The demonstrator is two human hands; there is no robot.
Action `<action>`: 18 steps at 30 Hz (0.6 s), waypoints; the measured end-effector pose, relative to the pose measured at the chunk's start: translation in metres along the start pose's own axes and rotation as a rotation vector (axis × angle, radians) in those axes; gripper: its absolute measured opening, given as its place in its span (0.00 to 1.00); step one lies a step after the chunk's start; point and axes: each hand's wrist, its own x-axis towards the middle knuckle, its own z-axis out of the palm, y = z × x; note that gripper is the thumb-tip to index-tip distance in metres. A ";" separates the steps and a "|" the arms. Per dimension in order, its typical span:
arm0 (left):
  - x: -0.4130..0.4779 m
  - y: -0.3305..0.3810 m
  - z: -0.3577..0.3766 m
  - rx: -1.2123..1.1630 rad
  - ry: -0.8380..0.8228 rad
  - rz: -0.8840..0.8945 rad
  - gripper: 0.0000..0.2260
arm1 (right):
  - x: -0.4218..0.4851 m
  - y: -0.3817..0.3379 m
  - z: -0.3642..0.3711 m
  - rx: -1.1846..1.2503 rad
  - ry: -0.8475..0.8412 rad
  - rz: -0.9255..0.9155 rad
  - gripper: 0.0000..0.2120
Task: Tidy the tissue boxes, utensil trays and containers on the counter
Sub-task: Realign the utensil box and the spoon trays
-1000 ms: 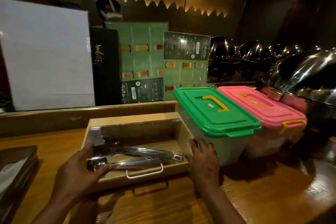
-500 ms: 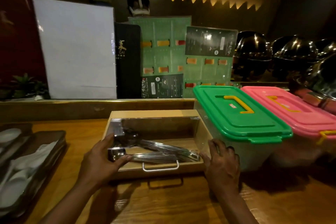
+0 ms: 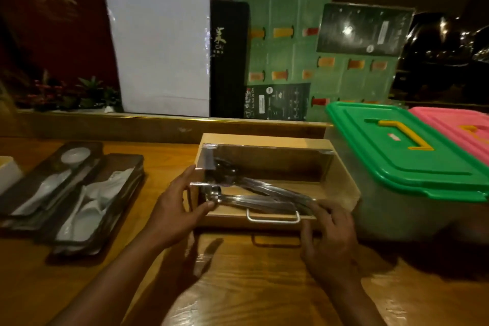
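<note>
A light wooden utensil box (image 3: 264, 139) with a clear lid and a metal front handle stands in the middle of the counter, holding steel tongs (image 3: 264, 193). My left hand (image 3: 176, 209) grips its front left corner, thumb on the front and fingers up the side. My right hand (image 3: 328, 241) holds the front right corner, fingers curled over the edge by the handle. A clear container with a green lid (image 3: 407, 151) stands just right of the box. A pink-lidded container (image 3: 455, 127) sits beyond it.
Two dark trays (image 3: 105, 167) with white spoons and a small dish lie at the left. A white board (image 3: 158, 40), a black menu and green menu sheets lean behind the raised ledge (image 3: 132, 124). Small plants stand at far left. Bare wooden counter (image 3: 251, 286) lies in front.
The view has swung left, so the spoon trays now show and the pink container is nearly out of frame. My right hand has slid from the box's right side to its front right corner.
</note>
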 end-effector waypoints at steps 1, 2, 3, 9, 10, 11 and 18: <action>-0.001 -0.006 -0.009 0.004 -0.003 -0.002 0.42 | -0.002 -0.015 0.007 0.044 -0.030 -0.042 0.15; -0.003 -0.011 -0.021 0.013 0.001 0.002 0.40 | -0.005 -0.032 0.015 0.083 -0.078 -0.081 0.13; -0.003 -0.016 -0.033 0.029 0.012 0.014 0.38 | -0.007 -0.049 0.024 0.118 -0.141 -0.111 0.12; -0.003 -0.067 -0.125 0.171 0.094 0.058 0.22 | -0.018 -0.176 0.097 0.119 -0.618 -0.156 0.21; -0.001 -0.081 -0.140 0.191 0.097 0.046 0.21 | -0.021 -0.200 0.112 0.103 -0.669 -0.138 0.25; 0.002 -0.097 -0.156 0.205 0.097 0.032 0.21 | -0.024 -0.224 0.128 0.090 -0.709 -0.108 0.30; 0.013 -0.166 -0.193 0.145 0.016 -0.056 0.26 | -0.039 -0.319 0.199 0.026 -0.718 -0.001 0.40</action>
